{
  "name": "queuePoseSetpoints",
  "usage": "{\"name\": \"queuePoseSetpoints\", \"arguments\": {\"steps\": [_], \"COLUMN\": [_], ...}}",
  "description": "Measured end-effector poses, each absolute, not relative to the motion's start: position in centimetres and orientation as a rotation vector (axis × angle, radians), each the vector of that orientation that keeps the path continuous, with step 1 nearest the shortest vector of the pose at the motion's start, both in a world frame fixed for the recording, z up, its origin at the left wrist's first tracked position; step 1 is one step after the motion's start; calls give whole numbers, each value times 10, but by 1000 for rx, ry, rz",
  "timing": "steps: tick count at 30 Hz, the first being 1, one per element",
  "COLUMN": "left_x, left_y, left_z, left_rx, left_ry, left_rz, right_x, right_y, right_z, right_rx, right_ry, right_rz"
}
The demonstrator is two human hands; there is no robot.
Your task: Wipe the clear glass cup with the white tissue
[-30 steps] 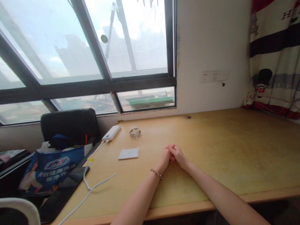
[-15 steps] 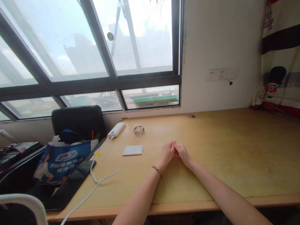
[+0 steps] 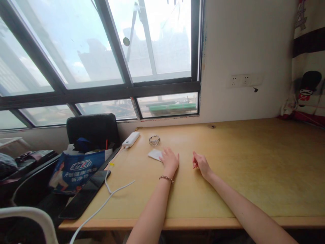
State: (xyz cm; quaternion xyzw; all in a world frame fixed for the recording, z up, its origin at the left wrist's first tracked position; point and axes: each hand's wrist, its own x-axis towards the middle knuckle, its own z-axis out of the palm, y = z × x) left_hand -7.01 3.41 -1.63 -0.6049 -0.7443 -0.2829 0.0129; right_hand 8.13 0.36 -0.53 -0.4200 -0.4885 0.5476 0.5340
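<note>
Hands are apart now; half a second ago they were clasped together on the table [image 3: 266, 162]. Left hand [image 3: 170, 161] is out at the white packet [image 3: 154, 155], fingers spread wide, palm down, fingertips over the packet's right end. Contact looks likely, but the hand covers that edge, so can't tell if it's pressing or just resting. No pinch visible. Packet also sits differently: turned versus the last frame and closer to the metal ring [image 3: 154, 143], now just on the near side of it, not touching. So the left hand probably shifted it, which makes the packet the live item and the left hand the only one working it. Right hand [image 3: 201, 164] stays back near the middle of the table, fingers curled in and narrow, with bare table between it and the left. Nothing sticks out of it; inside of the curl is hidden, so can't tell if it holds anything. Chain bracelet [image 3: 166, 178] is on the left wrist. Power bank [image 3: 131, 139] and white cable [image 3: 111, 193] are unchanged on the left, clear of both hands. Metal ring looks unmoved too.
</note>
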Motion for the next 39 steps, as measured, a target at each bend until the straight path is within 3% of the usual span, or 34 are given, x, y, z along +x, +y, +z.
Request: {"name": "queuePoseSetpoints", "arguments": {"steps": [4,7,10,16,21,26,33,35,39], "left_x": [-36,-18,-17,-27,-31,-31,-19,-17,-17], "left_y": [18,9,8,18,18,19,16,14,15], "left_z": [-16,-15,-16,-17,-18,-15,-7,-8,-11], "left_rx": [-2667,-2937,-2827,-2553,-2486,-2450,-2235,-2221,-2234], "left_ry": [-1745,-1429,-1538,-1912,-1950,-2095,-2174,-2095,-2068], "left_rz": [-1081,-1182,-1145,-724,-779,-1388,-3100,-3296,-3354], "right_x": [85,90,93,94,94,96,93,92,93], "right_y": [13,20,23,22,23,26,21,20,21], "right_z": [-13,-19,-21,-19,-21,-23,-17,-17,-20], "right_rx": [-1061,-1118,-1111,-1120,-1133,-1158,-1142,-1170,-1226], "right_ry": [-1076,-977,-875,-789,-806,-817,-1098,-1186,-1247], "right_rz": [1214,1121,1084,1051,1060,1032,1025,943,848]}}
